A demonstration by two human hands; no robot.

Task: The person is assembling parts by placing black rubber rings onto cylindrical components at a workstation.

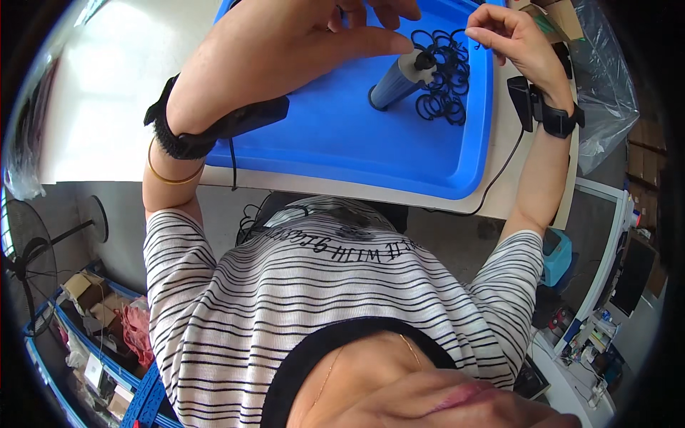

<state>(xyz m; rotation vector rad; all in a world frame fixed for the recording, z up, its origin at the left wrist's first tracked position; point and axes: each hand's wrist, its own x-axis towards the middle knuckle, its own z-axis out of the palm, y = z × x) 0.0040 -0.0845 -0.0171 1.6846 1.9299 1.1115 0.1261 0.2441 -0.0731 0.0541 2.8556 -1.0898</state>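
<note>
Over the far part of the blue tray [314, 146], my left hand [353, 32] is held with its thumb stretched out and its fingers apart; the upper edge of the picture cuts some of them off. Its thumb tip is just above a grey cylinder [403, 80] with a black knob on top, which stands in the tray. A pile of black rings [449, 75] lies right of the cylinder. At the tray's right rim my right hand [510, 39] is pinched, thumb against forefinger. A small dark end, seemingly of a black ring [477, 47], shows under the fingertips.
The tray rests on a pale table [499, 167]. Black devices with cables are strapped to both wrists; one cable [492, 189] runs over the table edge. Clear plastic sheeting [603, 89] hangs at the right. A fan [32, 264] and a blue-railed cart [93, 335] stand at the left.
</note>
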